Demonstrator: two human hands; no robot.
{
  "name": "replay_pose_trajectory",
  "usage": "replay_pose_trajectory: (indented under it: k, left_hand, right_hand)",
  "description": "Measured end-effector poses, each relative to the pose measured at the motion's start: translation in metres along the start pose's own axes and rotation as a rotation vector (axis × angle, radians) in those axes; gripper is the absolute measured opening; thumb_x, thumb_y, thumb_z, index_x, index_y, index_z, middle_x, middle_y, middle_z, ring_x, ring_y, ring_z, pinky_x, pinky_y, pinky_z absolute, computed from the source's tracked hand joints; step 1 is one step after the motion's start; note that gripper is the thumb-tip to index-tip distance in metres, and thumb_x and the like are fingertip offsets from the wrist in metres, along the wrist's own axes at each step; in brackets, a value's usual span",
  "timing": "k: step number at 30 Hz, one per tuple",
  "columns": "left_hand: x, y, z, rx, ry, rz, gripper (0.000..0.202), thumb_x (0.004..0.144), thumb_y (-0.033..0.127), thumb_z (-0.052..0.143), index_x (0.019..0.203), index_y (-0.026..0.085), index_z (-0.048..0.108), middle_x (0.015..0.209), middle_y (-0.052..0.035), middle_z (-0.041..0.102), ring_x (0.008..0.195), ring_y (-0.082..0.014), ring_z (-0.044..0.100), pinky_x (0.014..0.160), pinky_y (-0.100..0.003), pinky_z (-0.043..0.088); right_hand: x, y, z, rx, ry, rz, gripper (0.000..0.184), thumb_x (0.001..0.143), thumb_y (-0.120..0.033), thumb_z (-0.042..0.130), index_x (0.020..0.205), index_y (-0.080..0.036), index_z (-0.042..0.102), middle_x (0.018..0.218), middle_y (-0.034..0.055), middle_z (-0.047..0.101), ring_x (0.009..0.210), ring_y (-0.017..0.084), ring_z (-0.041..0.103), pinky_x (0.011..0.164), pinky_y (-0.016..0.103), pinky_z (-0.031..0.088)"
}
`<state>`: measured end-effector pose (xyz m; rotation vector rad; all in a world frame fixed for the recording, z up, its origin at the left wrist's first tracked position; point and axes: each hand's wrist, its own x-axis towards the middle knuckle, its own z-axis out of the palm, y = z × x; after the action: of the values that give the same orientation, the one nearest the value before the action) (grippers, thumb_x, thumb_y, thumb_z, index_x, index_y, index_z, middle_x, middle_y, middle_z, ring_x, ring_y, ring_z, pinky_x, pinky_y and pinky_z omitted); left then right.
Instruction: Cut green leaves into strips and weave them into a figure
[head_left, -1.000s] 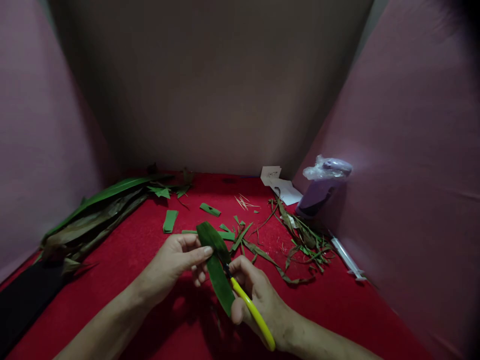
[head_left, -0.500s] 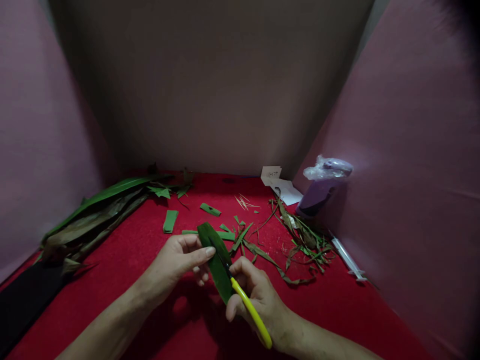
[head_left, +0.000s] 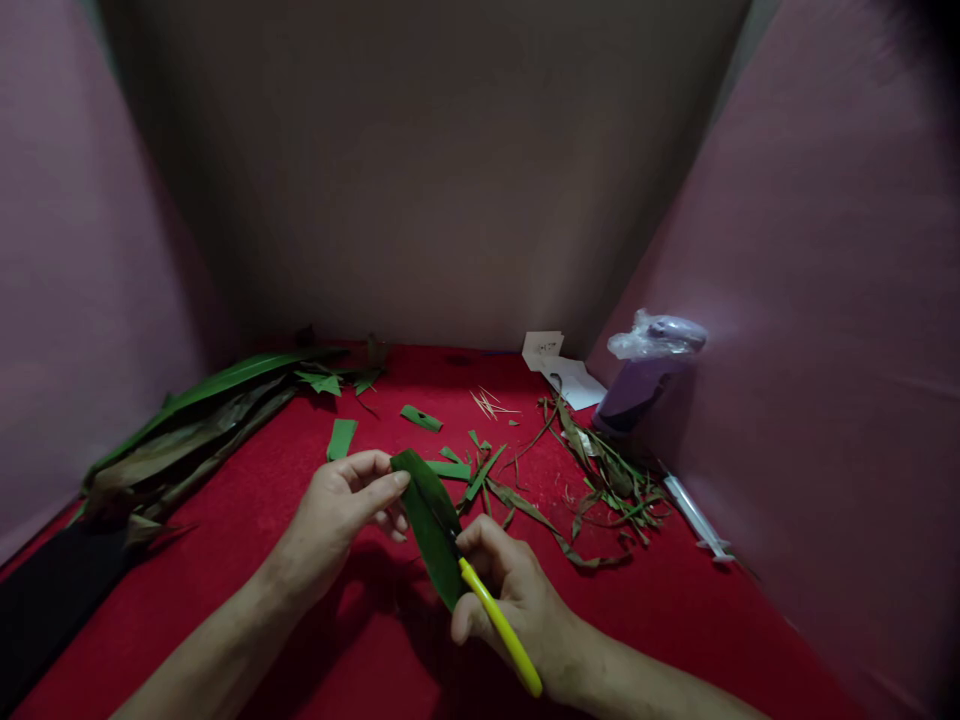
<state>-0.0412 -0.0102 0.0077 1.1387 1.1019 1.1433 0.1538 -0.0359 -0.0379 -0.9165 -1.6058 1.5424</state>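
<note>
My left hand (head_left: pixel 349 505) pinches the upper left edge of a green leaf piece (head_left: pixel 429 525) between thumb and fingers. My right hand (head_left: pixel 517 590) is closed round a yellow-handled cutting tool (head_left: pixel 501 627), probably scissors. Its dark metal end lies against the leaf piece, and the tip is hard to make out. Just beyond the hands, a green strip (head_left: pixel 452 469) and several small leaf scraps lie on the red cloth (head_left: pixel 315 620). A green rectangle (head_left: pixel 343 438) rests behind my left hand, and a leaf piece with a dark hole (head_left: pixel 421 417) is farther back.
Long green and dried leaves (head_left: pixel 225 385) lie at the left above a black cloth (head_left: pixel 67 590). Thin wooden sticks (head_left: pixel 489 404), white papers (head_left: pixel 574 382), dried leaf strips (head_left: pixel 607 480), a purple bottle in plastic (head_left: pixel 634 390) and a syringe (head_left: pixel 697 518) are spread towards the right.
My left hand has slid left and up along the leaf piece, its thumb now nearer the top edge. The leaf has tilted slightly left; my right hand and the tool have hardly moved.
</note>
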Motion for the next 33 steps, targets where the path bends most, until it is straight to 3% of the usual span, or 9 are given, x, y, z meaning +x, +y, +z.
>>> replay_pose_trajectory:
  k: [9,18,22,27,33]
  left_hand:
    - [-0.002,0.003,0.000,-0.006,0.009,-0.012,0.019,0.076,0.028,0.065,0.065,0.015,0.058,0.053,0.0014,0.061,0.047,-0.0123,0.058,0.047,-0.023,0.049]
    - [0.002,0.003,0.001,-0.038,-0.005,-0.039,0.017,0.075,0.026,0.066,0.065,0.015,0.058,0.053,0.0016,0.061,0.046,-0.0110,0.057,0.047,-0.022,0.048]
    - [-0.001,0.001,0.001,-0.040,-0.019,-0.036,0.018,0.075,0.026,0.066,0.064,0.015,0.058,0.052,0.0023,0.060,0.045,-0.0107,0.057,0.046,-0.022,0.048]
    - [-0.001,0.001,0.001,-0.018,-0.052,-0.053,0.018,0.076,0.027,0.066,0.065,0.015,0.058,0.051,0.0025,0.060,0.044,-0.0106,0.057,0.047,-0.022,0.049]
    - [-0.001,0.001,0.002,-0.024,-0.067,-0.052,0.018,0.076,0.028,0.066,0.065,0.015,0.058,0.052,0.0025,0.060,0.044,-0.0104,0.056,0.046,-0.022,0.049]
  right_hand:
    - [0.001,-0.007,0.000,-0.043,-0.002,0.031,0.051,0.056,-0.049,0.080,0.078,-0.019,0.045,0.058,-0.0083,0.041,0.053,0.007,0.030,0.046,0.020,0.024]
    - [-0.003,-0.006,-0.001,-0.085,-0.045,-0.041,0.068,0.052,-0.076,0.061,0.085,-0.019,0.044,0.066,-0.0056,0.043,0.058,0.009,0.031,0.050,0.022,0.027]
    - [-0.004,-0.010,-0.001,-0.092,-0.041,-0.018,0.066,0.053,-0.073,0.065,0.085,-0.019,0.044,0.065,-0.0059,0.043,0.058,0.009,0.031,0.051,0.022,0.027]
    - [-0.002,-0.012,0.000,-0.053,-0.024,0.030,0.058,0.054,-0.055,0.078,0.084,-0.020,0.043,0.068,-0.0060,0.047,0.058,0.009,0.033,0.049,0.021,0.029]
    - [-0.003,0.000,0.002,-0.050,-0.009,-0.004,0.045,0.063,-0.047,0.076,0.081,-0.021,0.044,0.061,-0.0076,0.043,0.055,0.008,0.031,0.047,0.021,0.026]
